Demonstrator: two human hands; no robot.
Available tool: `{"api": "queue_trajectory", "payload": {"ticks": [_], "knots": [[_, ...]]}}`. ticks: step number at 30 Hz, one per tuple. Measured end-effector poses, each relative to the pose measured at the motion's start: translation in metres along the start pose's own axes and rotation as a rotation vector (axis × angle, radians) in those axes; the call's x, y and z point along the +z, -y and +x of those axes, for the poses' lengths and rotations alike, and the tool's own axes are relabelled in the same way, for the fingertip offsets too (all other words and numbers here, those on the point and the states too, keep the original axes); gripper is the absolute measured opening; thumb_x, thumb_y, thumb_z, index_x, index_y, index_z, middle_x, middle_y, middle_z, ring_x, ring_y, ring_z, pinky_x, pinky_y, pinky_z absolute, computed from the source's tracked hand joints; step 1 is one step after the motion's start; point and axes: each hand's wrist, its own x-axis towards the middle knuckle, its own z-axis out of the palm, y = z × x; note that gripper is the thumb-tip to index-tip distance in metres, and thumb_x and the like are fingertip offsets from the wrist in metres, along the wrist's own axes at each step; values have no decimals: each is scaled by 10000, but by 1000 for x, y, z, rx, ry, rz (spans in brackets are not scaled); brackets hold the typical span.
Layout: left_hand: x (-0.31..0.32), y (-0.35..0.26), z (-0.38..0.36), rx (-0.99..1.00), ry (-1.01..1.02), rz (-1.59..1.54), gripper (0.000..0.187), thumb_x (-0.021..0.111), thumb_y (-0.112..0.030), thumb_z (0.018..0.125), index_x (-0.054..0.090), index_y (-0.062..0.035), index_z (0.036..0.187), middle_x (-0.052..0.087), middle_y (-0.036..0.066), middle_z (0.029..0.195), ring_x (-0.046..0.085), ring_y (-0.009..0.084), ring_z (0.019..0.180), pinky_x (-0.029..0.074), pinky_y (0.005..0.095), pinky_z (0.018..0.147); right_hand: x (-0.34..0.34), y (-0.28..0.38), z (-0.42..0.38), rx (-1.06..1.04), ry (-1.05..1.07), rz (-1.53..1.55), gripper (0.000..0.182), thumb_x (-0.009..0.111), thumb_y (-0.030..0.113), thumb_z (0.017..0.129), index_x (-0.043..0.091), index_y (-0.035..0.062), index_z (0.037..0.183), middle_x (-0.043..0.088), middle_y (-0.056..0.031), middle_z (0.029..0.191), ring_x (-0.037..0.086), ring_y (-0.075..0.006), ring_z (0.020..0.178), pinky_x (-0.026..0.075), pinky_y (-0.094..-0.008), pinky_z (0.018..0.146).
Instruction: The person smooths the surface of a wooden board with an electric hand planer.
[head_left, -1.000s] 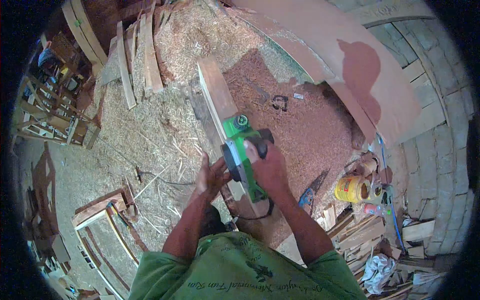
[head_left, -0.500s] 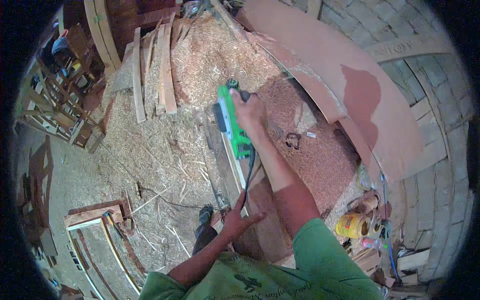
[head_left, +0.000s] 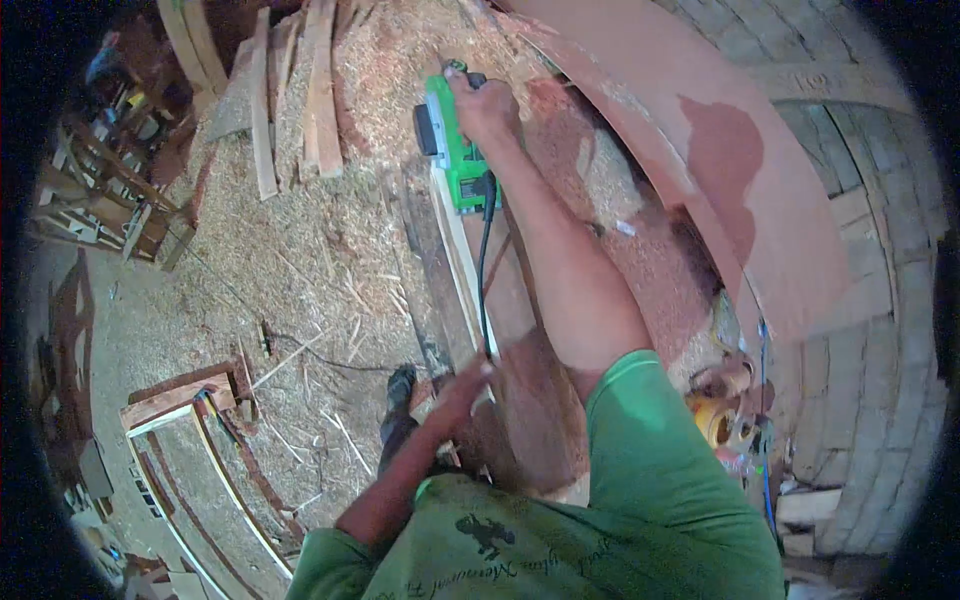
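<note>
My right hand [head_left: 486, 112] is wrapped round the handle of a green electric hand planer [head_left: 465, 185], at arm's length ahead of me. The planer rests on the far part of a narrow pale wood strip [head_left: 452, 240], which lies lengthwise on a dark, wide plank [head_left: 535, 400]. From the planer's rear, a black power cord [head_left: 484, 280] runs back to my left hand [head_left: 462, 393]. That hand is close to my body, over the strip's near part, its fingers closed at the cord and somewhat blurred.
Wood shavings [head_left: 300, 250] cover the floor. Long boards [head_left: 322, 100] lie ahead on the left, and a curved wooden frame [head_left: 200, 420] at lower left. A large brown sheet [head_left: 740, 180] leans along the block wall [head_left: 850, 400]. A yellow container [head_left: 712, 420] stands at right.
My right hand has pushed the planer forward, away from me, along the strip. The cord is stretched out longer, and my left hand has shifted slightly forward and left.
</note>
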Motion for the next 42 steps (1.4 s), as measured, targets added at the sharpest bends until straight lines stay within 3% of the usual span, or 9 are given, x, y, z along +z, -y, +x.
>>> {"api": "queue_trajectory", "payload": {"ticks": [4,6,8,11,19,22,28,34,42], "knots": [[-23,15,14,-40,30,-120,974,170,-785,999,312,-51,1623,364,178,1648,275,271,1546,85,409,1273,-19,-71,-66,-20,-47,54,541,682,543,943,677,73,676,634,-71,590,589,-191,448,478,-421,456],[-30,16,15,13,51,-144,899,228,-715,1028,293,-48,1627,319,153,1672,237,270,1565,104,424,1279,-51,-87,-139,54,33,74,565,675,562,935,693,16,790,654,-158,704,620,-287,581,494,-461,546],[-30,27,16,39,93,-161,831,285,-645,1058,274,-45,1632,275,128,1697,199,270,1583,123,439,1284,-104,-78,-215,160,112,66,745,656,640,903,712,-101,960,698,-348,919,711,-498,866,560,-538,751],[-29,26,22,-2,164,-281,757,301,-599,1064,250,-127,1655,248,66,1717,221,273,1575,124,499,1269,-152,-95,-327,85,-55,-83,495,671,496,968,714,8,1038,700,-211,786,708,-358,736,540,-465,695],[7,9,-3,-62,67,-168,843,328,-692,998,145,-233,1681,43,-5,1761,130,466,1564,161,647,1221,-289,-93,-597,330,103,-68,659,669,544,958,604,-18,1296,715,-267,1083,686,-472,1021,539,-523,935],[2,20,2,-56,105,-195,855,301,-717,991,128,-246,1682,32,-7,1761,96,463,1571,159,661,1220,-287,-105,-617,401,88,-158,534,727,455,947,656,-26,1167,721,-255,973,728,-396,928,558,-467,826],[-2,21,5,-48,127,-229,839,259,-725,1005,129,-245,1681,-23,-2,1759,16,463,1580,127,686,1219,-270,-96,-561,451,162,-77,728,658,588,944,596,-53,1283,704,-312,1075,695,-477,1006,545,-535,914],[-2,22,5,-68,93,-253,804,229,-729,1012,181,-273,1672,-6,25,1758,28,457,1582,95,702,1215,-248,-89,-509,379,96,-41,549,722,458,943,660,-41,1164,709,-267,1001,703,-424,946,544,-489,847],[-4,22,8,-56,129,-216,763,200,-677,1042,125,-266,1680,43,13,1760,94,395,1590,92,706,1202,-233,-73,-440,347,121,-7,617,703,526,940,665,-34,1195,707,-269,1003,699,-438,948,543,-509,858]]}}
